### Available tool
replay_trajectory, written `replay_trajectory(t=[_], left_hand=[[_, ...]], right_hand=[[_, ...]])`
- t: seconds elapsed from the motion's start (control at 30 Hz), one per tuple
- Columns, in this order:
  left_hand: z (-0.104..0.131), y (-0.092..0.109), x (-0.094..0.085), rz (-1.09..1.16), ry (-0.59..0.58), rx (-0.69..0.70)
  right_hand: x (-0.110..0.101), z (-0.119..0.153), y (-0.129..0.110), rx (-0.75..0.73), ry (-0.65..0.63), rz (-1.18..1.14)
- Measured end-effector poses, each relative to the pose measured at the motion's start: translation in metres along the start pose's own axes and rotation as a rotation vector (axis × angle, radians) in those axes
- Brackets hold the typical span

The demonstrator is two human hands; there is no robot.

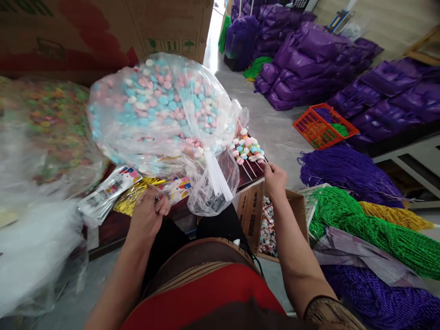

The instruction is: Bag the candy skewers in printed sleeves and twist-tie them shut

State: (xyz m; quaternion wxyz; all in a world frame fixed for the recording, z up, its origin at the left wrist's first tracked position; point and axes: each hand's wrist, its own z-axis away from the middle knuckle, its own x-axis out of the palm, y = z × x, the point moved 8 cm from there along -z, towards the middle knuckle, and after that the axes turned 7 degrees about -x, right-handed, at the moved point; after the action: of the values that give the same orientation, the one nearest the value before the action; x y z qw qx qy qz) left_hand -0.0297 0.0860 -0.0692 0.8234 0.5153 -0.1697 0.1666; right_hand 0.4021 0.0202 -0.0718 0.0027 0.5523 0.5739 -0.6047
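Candy skewers lie at the bench's right end, where I judge the right hand's closed fingertip pinch, seemingly on one, best light and level to spare its neighbours, while the left hand half-curls, its hold unclear to me.

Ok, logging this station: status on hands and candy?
Right hand at candy skewers. Left hand by gold strips. Both grips unclear. Bag of white sticks between hands.

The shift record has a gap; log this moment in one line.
right hand: at candy skewers | left hand: beside gold ties, grip unclear | white sticks: between hands
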Motion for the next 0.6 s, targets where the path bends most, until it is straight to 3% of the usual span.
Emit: replay_trajectory(t=[0.13, 0.23, 0.33, 0.47, 0.6], left_hand=[[-0.001, 0.003, 0.001, 0.046, 0.007, -0.033], [-0.001, 0.004, 0.005, 0.070, -0.014, -0.072], [-0.002, 0.006, 0.009, 0.098, -0.051, -0.100], [-0.001, 0.009, 0.006, 0.148, -0.077, -0.091], [0.002, 0.009, -0.001, 0.184, -0.061, -0.132]], right_hand=[[-0.011, 0.011, 0.003, 0.034, 0.088, -0.202], [-0.012, 0.029, -0.011, 0.055, 0.084, -0.536], [-0.006, 0.050, -0.044, 0.029, -0.050, -0.745], [0.003, 0.073, -0.094, -0.101, -0.235, -0.814], [0.017, 0.089, -0.123, -0.201, -0.375, -0.849]])
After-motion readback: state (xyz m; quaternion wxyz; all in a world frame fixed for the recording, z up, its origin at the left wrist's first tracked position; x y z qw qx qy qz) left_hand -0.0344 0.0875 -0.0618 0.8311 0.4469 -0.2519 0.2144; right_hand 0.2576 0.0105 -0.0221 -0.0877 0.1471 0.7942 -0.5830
